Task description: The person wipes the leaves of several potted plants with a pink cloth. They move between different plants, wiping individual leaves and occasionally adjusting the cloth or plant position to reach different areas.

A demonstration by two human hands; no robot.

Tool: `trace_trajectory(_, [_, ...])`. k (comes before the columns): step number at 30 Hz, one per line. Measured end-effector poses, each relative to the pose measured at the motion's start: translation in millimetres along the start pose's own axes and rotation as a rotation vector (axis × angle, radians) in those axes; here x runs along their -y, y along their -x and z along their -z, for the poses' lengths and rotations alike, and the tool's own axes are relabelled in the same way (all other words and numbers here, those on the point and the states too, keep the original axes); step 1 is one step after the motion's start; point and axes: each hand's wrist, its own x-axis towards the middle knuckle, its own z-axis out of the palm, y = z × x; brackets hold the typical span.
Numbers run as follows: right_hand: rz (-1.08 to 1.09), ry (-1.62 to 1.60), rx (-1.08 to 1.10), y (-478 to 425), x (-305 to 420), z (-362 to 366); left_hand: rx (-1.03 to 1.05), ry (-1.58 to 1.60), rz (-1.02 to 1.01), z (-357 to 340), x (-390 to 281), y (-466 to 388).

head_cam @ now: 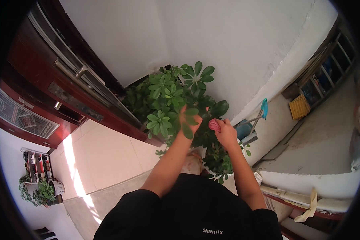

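Note:
A leafy green umbrella plant point(174, 96) stands in the corner in front of me, its leaves spreading at chest side. My left hand point(190, 121) reaches in among its stems; leaves cover the fingers, so what they hold is hidden. A small bit of pink shows between the leaves just past that hand. Bunched in my right hand point(226, 133) is a pink cloth point(215, 125), close beside the dark leaves on the plant's right. Below my right hand, nearer my body, grows a lower plant point(220, 160) in a white pot point(205, 168).
A dark red door point(78, 96) stands at the left. Behind the plant, white walls point(228, 39) meet. A dustpan point(244, 129) and a broom with a blue handle end point(264, 108) are at the right, near a yellow basket point(299, 107). A shoe rack point(37, 168) is far left.

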Motion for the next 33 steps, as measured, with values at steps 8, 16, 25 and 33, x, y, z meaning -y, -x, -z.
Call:
trace_trajectory(8, [-0.158,-0.189,-0.129,22,-25,1,0.447,-0.096,0.048,129,-5,-37])
trace_trajectory(16, [-0.232,-0.296,-0.142,27,-28,-3,-0.232,-0.754,-0.113,108,14,-1])
trace_trajectory(25, [-0.242,-0.437,-0.153,32,-33,-10,0.140,-1.213,-0.220,136,-17,-61])
trace_trajectory(33, [-0.269,-0.473,-0.143,43,-40,-1,0.055,-0.795,0.197,90,-13,-63])
